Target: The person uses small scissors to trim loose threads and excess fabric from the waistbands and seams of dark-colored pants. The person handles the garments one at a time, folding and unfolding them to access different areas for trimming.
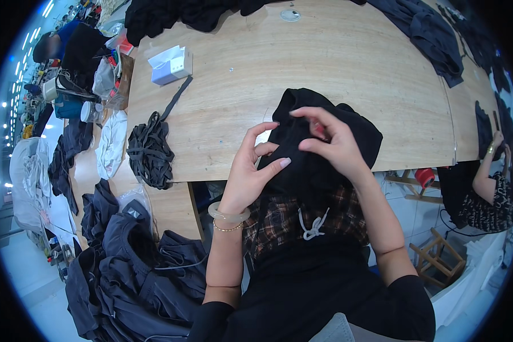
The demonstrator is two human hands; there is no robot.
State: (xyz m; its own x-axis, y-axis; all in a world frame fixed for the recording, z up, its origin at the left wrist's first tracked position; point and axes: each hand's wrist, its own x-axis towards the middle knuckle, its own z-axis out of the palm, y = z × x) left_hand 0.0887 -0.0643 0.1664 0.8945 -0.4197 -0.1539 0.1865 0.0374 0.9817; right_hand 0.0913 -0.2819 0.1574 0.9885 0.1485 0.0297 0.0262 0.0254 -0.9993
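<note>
A black garment (319, 142) lies bunched over the near edge of a wooden table (336, 62) and hangs down to my lap. My left hand (251, 171) presses against its left side, fingers pinching the fabric near the top. My right hand (330, 142) grips a fold of the same cloth from the right, thumb and fingers closed on it. A pale bangle and a bead bracelet sit on my left wrist. A grey knotted cord (313, 225) hangs over my plaid shirt below the garment.
A bundle of dark cords (149, 151) lies at the table's left edge, a small white box (171, 64) behind it. Dark garments (427, 31) are heaped at the far side and on a pile (131, 256) at lower left. Another person (487, 182) sits at right.
</note>
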